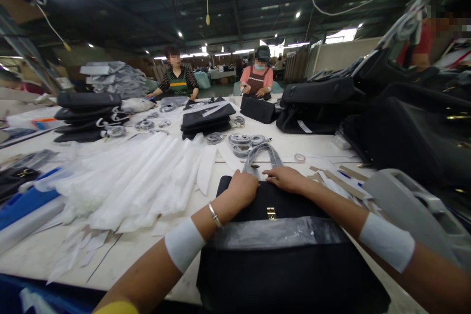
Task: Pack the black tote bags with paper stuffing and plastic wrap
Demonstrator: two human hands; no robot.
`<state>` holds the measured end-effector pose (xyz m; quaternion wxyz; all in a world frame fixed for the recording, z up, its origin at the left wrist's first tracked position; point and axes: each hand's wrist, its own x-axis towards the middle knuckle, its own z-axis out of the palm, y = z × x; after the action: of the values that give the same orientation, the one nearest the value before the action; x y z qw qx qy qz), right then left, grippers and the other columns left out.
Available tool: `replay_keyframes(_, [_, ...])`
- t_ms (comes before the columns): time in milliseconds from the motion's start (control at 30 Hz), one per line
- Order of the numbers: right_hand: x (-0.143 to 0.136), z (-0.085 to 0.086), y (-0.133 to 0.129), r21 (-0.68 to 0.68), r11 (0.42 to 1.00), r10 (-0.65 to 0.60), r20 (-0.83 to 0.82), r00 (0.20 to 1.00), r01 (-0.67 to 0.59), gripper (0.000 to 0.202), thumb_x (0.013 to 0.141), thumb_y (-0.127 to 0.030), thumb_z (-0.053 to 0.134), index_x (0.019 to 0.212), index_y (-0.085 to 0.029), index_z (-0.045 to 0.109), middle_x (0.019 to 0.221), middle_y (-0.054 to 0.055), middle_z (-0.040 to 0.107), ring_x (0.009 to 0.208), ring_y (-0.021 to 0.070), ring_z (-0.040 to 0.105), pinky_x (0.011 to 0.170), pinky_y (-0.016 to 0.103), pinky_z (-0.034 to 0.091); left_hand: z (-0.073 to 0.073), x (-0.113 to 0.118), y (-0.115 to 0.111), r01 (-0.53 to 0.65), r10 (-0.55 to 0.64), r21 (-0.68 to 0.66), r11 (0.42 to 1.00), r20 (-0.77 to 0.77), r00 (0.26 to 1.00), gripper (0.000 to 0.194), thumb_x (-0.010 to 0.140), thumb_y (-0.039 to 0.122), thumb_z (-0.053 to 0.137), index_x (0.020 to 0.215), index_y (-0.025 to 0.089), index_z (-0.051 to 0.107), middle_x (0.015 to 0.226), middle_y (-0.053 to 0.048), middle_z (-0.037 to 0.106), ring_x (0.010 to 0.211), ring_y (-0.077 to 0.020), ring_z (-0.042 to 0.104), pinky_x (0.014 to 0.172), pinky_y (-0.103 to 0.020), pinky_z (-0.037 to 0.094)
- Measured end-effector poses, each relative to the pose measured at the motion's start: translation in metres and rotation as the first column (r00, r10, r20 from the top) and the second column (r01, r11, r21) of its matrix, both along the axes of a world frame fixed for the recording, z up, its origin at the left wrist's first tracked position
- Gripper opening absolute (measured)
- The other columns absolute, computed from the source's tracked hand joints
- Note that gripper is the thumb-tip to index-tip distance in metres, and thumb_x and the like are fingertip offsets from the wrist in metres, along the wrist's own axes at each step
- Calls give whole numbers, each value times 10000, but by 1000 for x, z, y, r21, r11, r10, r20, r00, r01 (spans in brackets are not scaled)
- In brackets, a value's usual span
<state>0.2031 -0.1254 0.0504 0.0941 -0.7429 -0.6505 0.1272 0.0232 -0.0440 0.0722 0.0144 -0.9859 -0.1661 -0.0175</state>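
Note:
A black handbag [290, 274] lies on the table right in front of me, with a gold clasp [271, 213] on its flap and a band of clear plastic film [279, 233] across it. Its handle [262, 153], wrapped in plastic, stands up at the far edge. My left hand [243, 189] is closed at the bag's top edge, left of the clasp, its fingertips partly hidden. On the other side of the handle, my right hand [285, 178] has its fingers bent onto the same edge near the handle's base. A small dark piece shows between the hands.
White wrapping sheets [136, 181] spread to the left. Coiled, wrapped straps [245, 142] and a stack of black bags [206, 120] sit beyond. At right are a tape roll [300, 158], paper strips [342, 184], a grey plastic object [408, 201] and piled bags [397, 132]. Two co-workers stand across the table.

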Motion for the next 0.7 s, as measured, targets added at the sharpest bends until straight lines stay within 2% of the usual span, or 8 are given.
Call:
replay_keyframes(100, [3,-6,2,19,1000,7,-24,1000,-6,315,914,-305,536,1160,-232,718,1167,110,708,1108,306,629,944,383,460,-13,12,10,-2,2,3,1000,16,1000,322,940,396,551,940,122,720,919,-148,731,970,-317,670,843,-419,501])
replay_keyframes(200, [5,-14,2,37,999,21,-85,996,-18,286,925,-329,514,1027,-219,757,1074,96,737,1022,283,658,879,349,472,-21,10,14,14,-11,-34,999,84,996,320,929,459,559,995,177,695,958,-91,724,960,-260,661,813,-347,498])
replay_keyframes(267, [5,-18,2,68,998,12,-136,991,-3,338,954,-361,456,977,-209,757,1009,85,749,963,262,670,833,331,478,-26,8,15,14,1,-87,996,169,986,292,932,458,557,976,196,680,938,-63,712,922,-230,656,787,-317,490])
replay_keyframes(333, [4,-20,1,115,993,-7,-180,984,28,423,987,-394,371,979,-204,749,991,75,751,954,249,672,827,326,476,-31,7,17,21,14,-134,991,251,968,256,939,433,557,939,203,670,906,-48,699,906,-218,646,787,-308,481])
replay_keyframes(433, [1,-20,-1,186,981,-9,-231,973,53,478,1002,-422,315,999,-216,746,1005,53,753,976,234,670,857,324,470,-38,7,19,51,1,-175,983,283,959,200,940,387,567,938,208,655,906,-38,689,909,-215,638,801,-308,475])
replay_keyframes(567, [-2,-22,-4,214,977,88,-341,936,-14,454,982,-483,377,984,-225,751,961,48,757,911,239,679,828,332,479,-42,9,21,68,-17,-202,977,244,970,178,958,339,534,982,192,631,960,-54,688,926,-221,641,819,-317,483])
replay_keyframes(700, [-3,-29,-3,270,962,150,-401,904,-40,421,965,-511,429,1122,-245,715,1130,50,724,1039,248,647,912,344,456,-43,10,21,81,-46,-174,981,199,979,201,981,297,472,1067,181,612,1024,-75,696,995,-238,644,909,-357,473])
